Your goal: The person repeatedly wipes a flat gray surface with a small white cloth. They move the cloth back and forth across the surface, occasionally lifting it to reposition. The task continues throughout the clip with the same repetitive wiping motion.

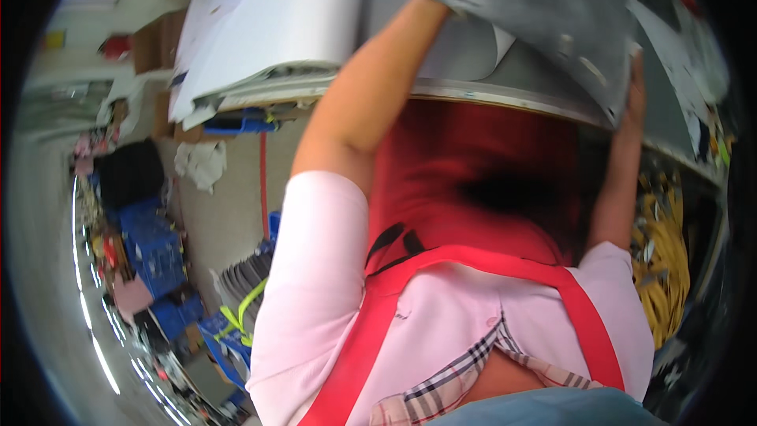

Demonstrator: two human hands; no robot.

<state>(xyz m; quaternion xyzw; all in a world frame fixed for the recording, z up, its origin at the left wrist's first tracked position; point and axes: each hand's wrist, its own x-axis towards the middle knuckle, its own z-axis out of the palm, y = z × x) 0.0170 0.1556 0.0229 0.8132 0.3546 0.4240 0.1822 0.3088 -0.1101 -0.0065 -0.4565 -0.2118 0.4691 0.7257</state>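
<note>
A dark grey sheet (544, 12), stiff-looking and scuffed with light marks, is raised at a tilt over the worktable (465, 91). My left forearm (374, 83) reaches up to the sheet's left edge. The sheet covers my left hand, so its fingers do not show. At the sheet's right edge, my right hand (635, 83) is closed on the border near the lower corner. Beneath the raised sheet lies more grey sheet material (461, 55) with one pale corner curled up.
A large white roll or folded sheet (276, 16) lies on the table's left part. Yellow strips (661, 260) hang in a bundle below the table at right. Blue crates (154, 244) and a black covered pile (130, 173) stand at left. White crumpled material (201, 164) lies on the floor.
</note>
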